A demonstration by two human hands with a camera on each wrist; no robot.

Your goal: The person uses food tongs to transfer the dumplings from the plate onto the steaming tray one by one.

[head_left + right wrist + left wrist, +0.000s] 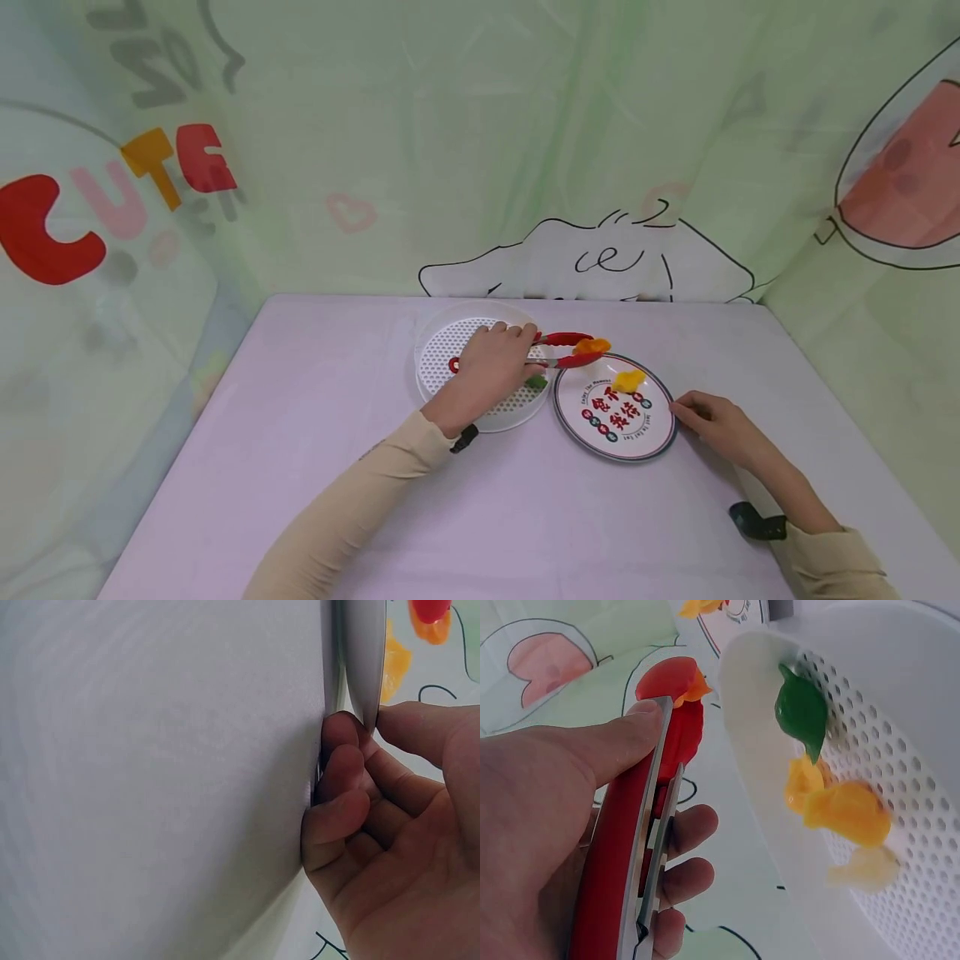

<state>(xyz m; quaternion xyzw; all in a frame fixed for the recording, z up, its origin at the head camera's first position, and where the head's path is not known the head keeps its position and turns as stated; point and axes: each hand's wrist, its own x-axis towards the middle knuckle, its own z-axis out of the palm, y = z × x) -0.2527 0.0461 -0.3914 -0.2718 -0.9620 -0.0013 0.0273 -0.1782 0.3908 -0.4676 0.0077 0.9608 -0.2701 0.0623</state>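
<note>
My left hand [497, 360] grips a pair of red-handled tongs [619, 847] above a white perforated basket [442, 350]. Between the red tips of the tongs sits a small orange piece [592, 346], over the far edge of a white plate [577, 392]. On that plate, which has red lettering and a dark rim, lies a yellow piece [628, 382]. At the plate's right edge my right hand [716, 423] pinches the rim between thumb and fingers. In the left wrist view the basket holds a green piece [801, 712], yellow-orange pieces [847, 812] and a pale piece [866, 870].
A pale lilac cloth [465, 525] covers the table. Behind it hangs a light green curtain [337, 125] with printed letters and drawings. The basket and plate stand side by side towards the table's far edge.
</note>
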